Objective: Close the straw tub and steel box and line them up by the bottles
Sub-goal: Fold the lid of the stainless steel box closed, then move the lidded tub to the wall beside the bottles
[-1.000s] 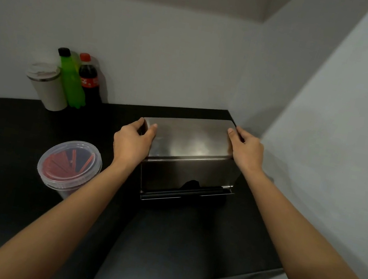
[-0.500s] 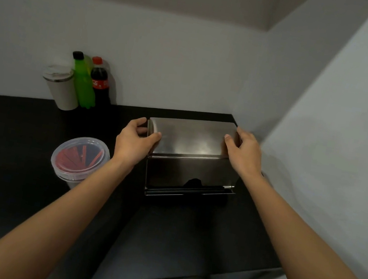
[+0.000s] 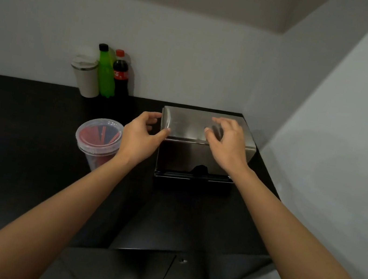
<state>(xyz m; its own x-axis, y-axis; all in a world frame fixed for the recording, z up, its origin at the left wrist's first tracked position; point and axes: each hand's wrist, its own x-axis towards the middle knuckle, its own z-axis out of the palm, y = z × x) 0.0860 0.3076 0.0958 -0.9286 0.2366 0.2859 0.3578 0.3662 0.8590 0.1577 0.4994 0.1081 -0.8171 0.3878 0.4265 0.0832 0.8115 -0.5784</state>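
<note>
The steel box (image 3: 188, 125) stands at the back right of the black counter (image 3: 19, 135), lid down, with a dark slot low on its front. My left hand (image 3: 140, 136) curls around the box's left end, thumb on the lid's front corner. Over the lid's right half, my right hand (image 3: 226, 142) hovers with its fingers spread, holding nothing. The clear straw tub (image 3: 98, 136), with red straws inside and its lid on, sits just left of my left hand. A green bottle (image 3: 104, 73) and a cola bottle (image 3: 120, 74) stand at the back wall.
A white lidded cup (image 3: 86, 75) stands left of the bottles. The side wall (image 3: 335, 153) runs close along the box's right. The counter's front edge (image 3: 182, 252) lies below my forearms, with dark cabinet doors underneath.
My right hand has let go of the box's right end and come in over the lid with its fingers spread. My left hand stays at the left end.
</note>
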